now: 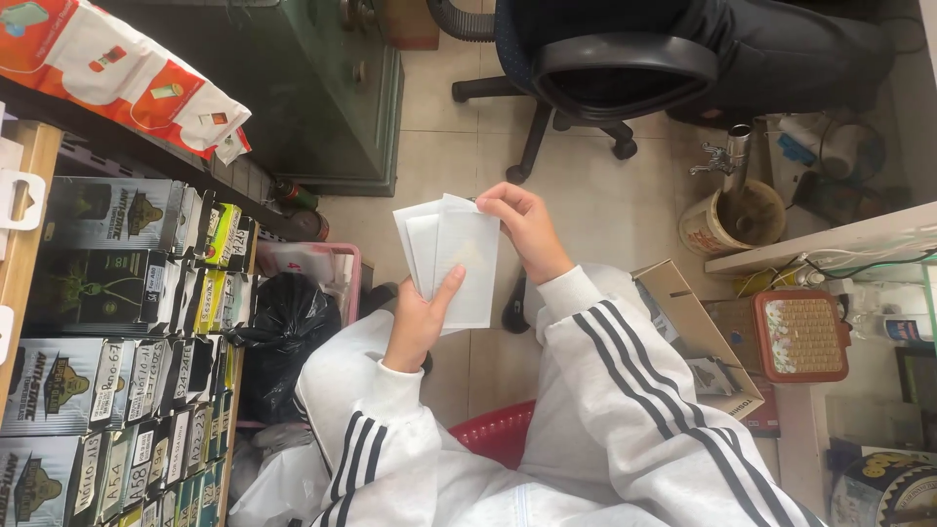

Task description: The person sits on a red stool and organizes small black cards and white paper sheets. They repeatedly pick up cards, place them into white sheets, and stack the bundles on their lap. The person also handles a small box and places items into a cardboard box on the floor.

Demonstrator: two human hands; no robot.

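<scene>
Currently gripping a small fan of white packets (454, 256) at centre frame: left hand (422, 317) clasping the lower edges, thumb pressing across the front one; right hand (528, 226) pinching the top right corner between thumb and fingertips. Wearing white sleeves with dark stripes. Sitting above a red basket (498, 429) at lower centre. Facing rows of dark boxed goods (107, 371) along the left edge, a black bag (283, 327) beside them, a black office chair (625, 59) at upper centre, an open cardboard box (698, 337) to the right.
</scene>
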